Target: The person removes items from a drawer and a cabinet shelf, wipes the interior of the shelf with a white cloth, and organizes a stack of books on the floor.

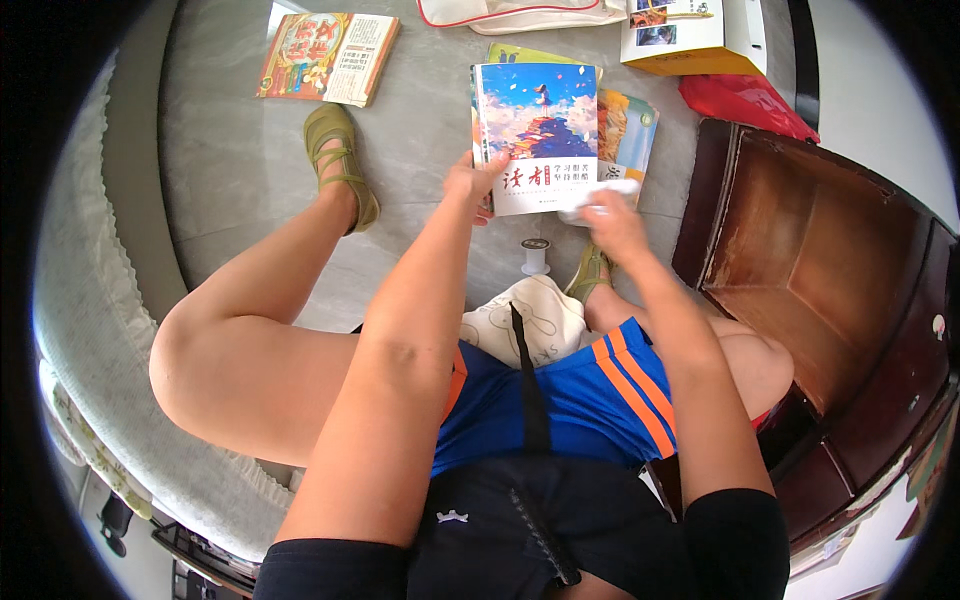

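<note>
My left hand point(474, 187) is closed on the left edge of a paperback book point(540, 115) with a blue sky picture and a white lower cover. It seems to hold more than one book, as other edges show at the left. In my right hand point(616, 228) is a crumpled white cloth point(618, 188), pinched against the book's lower right corner. Blurring leaves it unclear whether this is fabric or tissue. Behind the held book are a blue and orange book point(636, 130) and a green one point(515, 53), both partly hidden.
An orange-covered book point(330, 55) lies at the far left. A white spool point(536, 260) and a cream cloth bag point(530, 310) are between my legs. An open dark wooden cabinet point(780, 250) stands at the right, near a red bag point(745, 103) and a white box point(690, 40).
</note>
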A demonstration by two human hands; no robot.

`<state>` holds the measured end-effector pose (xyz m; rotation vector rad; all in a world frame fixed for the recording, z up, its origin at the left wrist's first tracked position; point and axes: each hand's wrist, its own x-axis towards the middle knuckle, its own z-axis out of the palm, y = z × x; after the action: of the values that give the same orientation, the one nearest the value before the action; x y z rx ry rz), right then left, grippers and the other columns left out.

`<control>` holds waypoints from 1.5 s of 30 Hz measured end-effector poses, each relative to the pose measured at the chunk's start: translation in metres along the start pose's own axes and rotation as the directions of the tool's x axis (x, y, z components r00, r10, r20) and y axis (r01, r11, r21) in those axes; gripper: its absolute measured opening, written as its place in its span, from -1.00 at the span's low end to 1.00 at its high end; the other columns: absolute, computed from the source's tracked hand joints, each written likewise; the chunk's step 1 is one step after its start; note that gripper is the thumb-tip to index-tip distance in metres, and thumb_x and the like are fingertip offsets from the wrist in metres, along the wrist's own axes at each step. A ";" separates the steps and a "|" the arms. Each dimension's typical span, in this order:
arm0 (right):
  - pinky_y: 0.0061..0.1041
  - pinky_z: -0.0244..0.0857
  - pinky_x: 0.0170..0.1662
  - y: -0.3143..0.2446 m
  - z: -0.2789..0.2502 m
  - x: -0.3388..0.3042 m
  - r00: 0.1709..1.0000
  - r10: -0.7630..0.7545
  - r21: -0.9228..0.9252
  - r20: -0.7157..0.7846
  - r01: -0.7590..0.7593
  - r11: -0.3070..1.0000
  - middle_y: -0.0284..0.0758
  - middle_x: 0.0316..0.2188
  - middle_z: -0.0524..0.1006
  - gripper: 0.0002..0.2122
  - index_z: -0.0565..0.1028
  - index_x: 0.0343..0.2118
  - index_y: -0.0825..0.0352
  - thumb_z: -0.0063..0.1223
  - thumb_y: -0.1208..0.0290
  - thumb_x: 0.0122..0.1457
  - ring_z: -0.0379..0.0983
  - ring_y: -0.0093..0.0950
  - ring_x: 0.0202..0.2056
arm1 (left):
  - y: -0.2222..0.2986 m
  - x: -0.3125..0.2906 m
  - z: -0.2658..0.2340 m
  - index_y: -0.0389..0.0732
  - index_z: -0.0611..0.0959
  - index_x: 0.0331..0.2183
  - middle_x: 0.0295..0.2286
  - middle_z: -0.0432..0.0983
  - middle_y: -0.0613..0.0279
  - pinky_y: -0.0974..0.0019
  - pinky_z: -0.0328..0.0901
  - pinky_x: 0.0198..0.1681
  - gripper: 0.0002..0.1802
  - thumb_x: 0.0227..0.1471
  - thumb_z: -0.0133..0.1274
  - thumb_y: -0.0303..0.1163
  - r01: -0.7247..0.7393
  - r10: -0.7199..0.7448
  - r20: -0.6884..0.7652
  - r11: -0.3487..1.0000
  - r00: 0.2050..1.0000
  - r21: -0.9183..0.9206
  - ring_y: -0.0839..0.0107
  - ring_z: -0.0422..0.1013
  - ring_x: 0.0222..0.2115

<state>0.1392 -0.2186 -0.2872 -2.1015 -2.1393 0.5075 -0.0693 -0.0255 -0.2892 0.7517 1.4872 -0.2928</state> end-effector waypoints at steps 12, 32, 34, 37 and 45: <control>-0.24 0.27 -0.14 -0.067 0.021 0.089 0.928 0.150 -0.034 -0.341 -0.172 0.985 -0.29 -0.20 0.32 -0.64 0.49 -0.07 -0.19 -0.03 0.41 0.08 0.30 -0.21 -0.14 | 0.014 -0.012 0.016 0.23 -0.17 0.24 -0.09 0.36 -0.16 0.00 0.30 -0.16 0.00 -0.06 0.09 0.05 -0.198 0.438 -0.236 0.739 0.867 0.644 -0.06 0.42 -0.17; -0.23 0.15 0.06 -0.070 0.028 -0.010 0.718 0.694 0.287 0.056 -0.677 0.677 -0.02 0.04 0.17 -0.45 0.13 0.21 0.08 -0.09 0.51 0.12 0.21 -0.03 0.02 | 0.005 0.009 0.012 0.17 -0.18 0.23 -0.26 0.49 -0.18 -0.01 0.30 -0.19 -0.02 -0.03 0.09 -0.04 -0.287 0.437 -0.186 0.802 0.880 0.524 -0.06 0.45 -0.24; -0.23 0.17 0.04 -0.064 0.031 -0.042 0.700 0.696 0.272 0.161 -0.709 0.650 -0.01 0.04 0.16 -0.44 0.13 0.21 0.12 -0.06 0.46 0.11 0.23 -0.03 0.01 | 0.001 0.010 0.011 0.13 -0.16 0.23 -0.17 0.42 -0.21 0.00 0.30 -0.19 -0.03 -0.03 0.09 -0.07 -0.323 0.462 -0.165 0.793 0.871 0.516 -0.07 0.45 -0.23; -0.24 0.21 0.01 -0.046 0.031 -0.057 0.583 0.692 0.052 0.425 -0.779 0.625 -0.04 -0.02 0.30 -0.47 0.21 0.16 0.19 0.00 0.36 0.09 0.31 -0.07 -0.03 | 0.001 -0.003 0.017 0.04 -0.09 0.22 -0.03 0.26 -0.25 0.01 0.29 -0.16 -0.06 -0.05 0.10 -0.17 -0.375 0.543 -0.191 0.754 0.818 0.539 -0.11 0.42 -0.22; -0.41 0.23 0.02 0.031 -0.011 0.067 0.593 0.805 0.708 0.005 -0.571 0.416 -0.11 -0.07 0.44 -0.36 0.26 0.10 0.36 0.14 0.07 0.03 0.43 -0.33 -0.10 | 0.000 -0.038 0.067 -0.16 0.49 -0.05 0.02 0.14 -0.19 -0.01 0.17 0.00 -0.43 -0.24 0.07 -0.45 -0.619 0.873 -0.278 0.481 0.400 0.621 -0.10 0.21 -0.06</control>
<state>0.1689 -0.1511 -0.2974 -2.2853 -0.5882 0.7366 -0.0200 -0.0762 -0.2587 1.9708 1.4284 0.4119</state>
